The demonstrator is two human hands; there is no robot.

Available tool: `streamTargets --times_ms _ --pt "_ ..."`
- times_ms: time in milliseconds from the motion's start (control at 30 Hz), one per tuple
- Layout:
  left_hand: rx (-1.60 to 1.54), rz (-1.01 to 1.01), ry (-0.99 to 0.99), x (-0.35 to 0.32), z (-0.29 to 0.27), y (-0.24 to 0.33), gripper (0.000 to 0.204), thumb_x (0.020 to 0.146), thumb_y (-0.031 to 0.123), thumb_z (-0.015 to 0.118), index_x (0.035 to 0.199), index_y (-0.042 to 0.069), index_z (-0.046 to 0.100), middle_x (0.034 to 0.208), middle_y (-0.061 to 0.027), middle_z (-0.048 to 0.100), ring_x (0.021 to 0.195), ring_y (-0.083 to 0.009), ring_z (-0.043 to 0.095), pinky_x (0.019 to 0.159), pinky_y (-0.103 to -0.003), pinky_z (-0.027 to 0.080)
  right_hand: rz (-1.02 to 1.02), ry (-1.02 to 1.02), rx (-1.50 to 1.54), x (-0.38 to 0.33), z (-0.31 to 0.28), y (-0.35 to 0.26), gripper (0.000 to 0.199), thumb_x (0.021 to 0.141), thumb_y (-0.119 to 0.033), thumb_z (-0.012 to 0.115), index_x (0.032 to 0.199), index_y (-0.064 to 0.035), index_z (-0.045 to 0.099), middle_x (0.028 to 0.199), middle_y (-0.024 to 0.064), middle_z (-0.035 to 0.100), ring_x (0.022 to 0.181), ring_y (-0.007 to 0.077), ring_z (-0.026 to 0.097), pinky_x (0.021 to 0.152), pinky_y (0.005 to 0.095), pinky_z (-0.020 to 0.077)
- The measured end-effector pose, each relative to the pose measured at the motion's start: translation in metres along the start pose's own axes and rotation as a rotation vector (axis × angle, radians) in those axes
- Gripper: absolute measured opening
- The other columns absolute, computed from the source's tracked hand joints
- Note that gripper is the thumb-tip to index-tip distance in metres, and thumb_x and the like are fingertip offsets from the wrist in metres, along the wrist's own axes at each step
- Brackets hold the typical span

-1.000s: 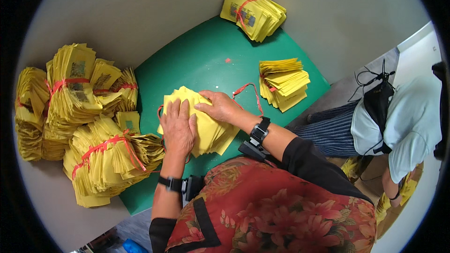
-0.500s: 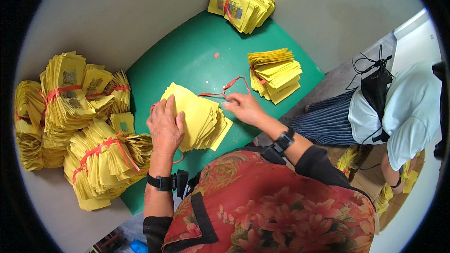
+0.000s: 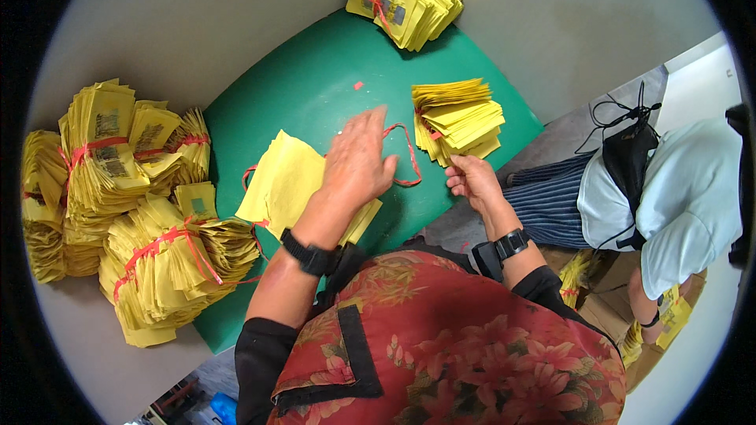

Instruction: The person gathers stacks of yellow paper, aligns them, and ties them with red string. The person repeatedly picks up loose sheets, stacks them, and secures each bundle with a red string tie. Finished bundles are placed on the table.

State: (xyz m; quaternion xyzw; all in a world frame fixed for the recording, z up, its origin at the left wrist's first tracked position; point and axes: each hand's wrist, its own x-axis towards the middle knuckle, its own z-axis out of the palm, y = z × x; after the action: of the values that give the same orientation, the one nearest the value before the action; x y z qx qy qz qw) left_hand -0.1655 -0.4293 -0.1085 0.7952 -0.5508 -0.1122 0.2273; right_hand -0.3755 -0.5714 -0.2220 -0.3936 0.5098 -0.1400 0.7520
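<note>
A loose stack of yellow paper sheets [image 3: 276,181] lies on the green table [image 3: 291,94], with a red plastic ribbon [image 3: 416,165] running out from beneath it on both sides. My left hand [image 3: 358,157] is open, fingers stretched out, above the right part of the stack and partly hiding it. Farther right sits another yellow paper bundle [image 3: 461,122], its sheets fanned, with a bit of red at its left side. My right hand [image 3: 476,182] is at this bundle's near edge, fingers loosely bent and apart; whether they touch the paper is hard to tell.
Several tied yellow bundles [image 3: 165,260] are heaped along the table's left side. One more tied bundle [image 3: 405,4] stands at the far corner against the wall. A red scrap [image 3: 358,86] lies on the table. At right, a person in a pale shirt [image 3: 685,197] handles yellow paper.
My left hand has lifted off the stack and moved right. My right hand has left the ribbon and gone right to the fanned bundle. The stack's sheets have shifted slightly left.
</note>
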Motion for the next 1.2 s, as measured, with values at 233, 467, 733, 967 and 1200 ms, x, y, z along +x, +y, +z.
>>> streamTargets --times_ms 233,467,733,967,1200 --pt "-0.143 -0.268 -0.197 0.064 0.066 -0.007 0.103 0.075 0.020 0.082 0.156 0.001 0.023 0.148 -0.0281 0.047 0.134 -0.0417 0.050 0.111 -0.045 0.044 0.017 -0.086 0.330 0.010 -0.020 -0.006 0.015 0.098 -0.020 0.065 0.097 -0.0066 0.060 0.080 0.0055 0.064 0.062 0.0149 0.062 0.049 0.0287 0.0504" --pt "-0.171 -0.167 -0.126 0.095 0.113 -0.020 0.119 0.069 0.018 0.088 0.160 0.007 0.013 0.149 -0.0254 0.046 0.139 -0.0404 0.045 0.113 -0.045 0.042 -0.059 -0.093 0.292 0.017 -0.027 -0.026 0.014 0.099 -0.020 0.065 0.103 -0.0082 0.060 0.094 0.0055 0.066 0.076 0.0152 0.065 0.059 0.0282 0.0514" --pt "-0.198 -0.138 -0.112 0.105 0.137 -0.016 0.116 0.069 0.022 0.090 0.160 0.013 0.017 0.145 -0.0208 0.051 0.134 -0.0414 0.048 0.112 -0.047 0.041 -0.092 -0.067 0.215 0.020 -0.024 -0.044 0.017 0.097 -0.022 0.067 0.105 -0.0082 0.060 0.099 0.0047 0.066 0.079 0.0143 0.065 0.063 0.0289 0.0521" --pt "-0.259 -0.068 -0.009 0.108 0.155 -0.020 0.074 0.073 0.017 0.083 0.140 0.015 0.053 0.132 -0.0159 0.058 0.122 -0.0385 0.055 0.106 -0.045 0.046 -0.094 -0.055 0.229 0.026 -0.028 -0.049 0.018 0.098 -0.022 0.067 0.105 -0.0072 0.061 0.096 0.0052 0.067 0.078 0.0143 0.065 0.062 0.0289 0.0528" --pt "-0.369 -0.022 0.042 0.109 0.165 -0.019 0.067 0.071 0.015 0.082 0.134 0.015 0.058 0.131 -0.0150 0.058 0.120 -0.0372 0.056 0.103 -0.045 0.048 -0.102 -0.086 0.266 0.027 -0.036 -0.051 0.018 0.101 -0.020 0.064 0.109 -0.0056 0.058 0.100 0.0090 0.067 0.078 0.0169 0.067 0.061 0.0292 0.0560"
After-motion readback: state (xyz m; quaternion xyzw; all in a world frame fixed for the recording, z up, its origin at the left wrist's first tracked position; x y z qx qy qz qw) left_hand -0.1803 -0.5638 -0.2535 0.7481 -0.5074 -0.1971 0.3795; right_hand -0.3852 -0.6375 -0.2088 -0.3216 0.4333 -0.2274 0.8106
